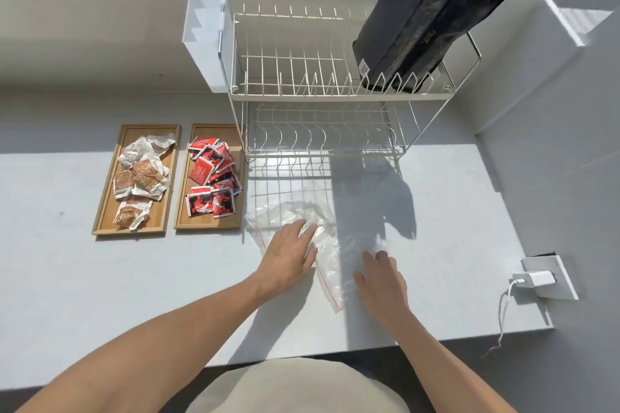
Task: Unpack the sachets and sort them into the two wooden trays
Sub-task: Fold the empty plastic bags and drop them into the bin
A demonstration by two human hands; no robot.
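Sachets lie sorted: brown-and-white ones (139, 178) in the left wooden tray (100, 208), red-and-black ones (213, 179) in the right wooden tray (183, 198). Just right of the trays, a clear zip bag (298, 214) lies flat on the pale surface (67, 278). Left hand (288, 250) rests on it, fingers straight and spread. Right hand (380, 278) presses its right part, fingers relaxed. Bare surface lies toward the near edge; a wire dish rack (318, 84) stands close behind the bag.

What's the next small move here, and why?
Probably lift the clear zip bag off the counter and set it aside: it looks empty under the flat left hand and right hand, and the sachets already lie sorted in the two wooden trays.
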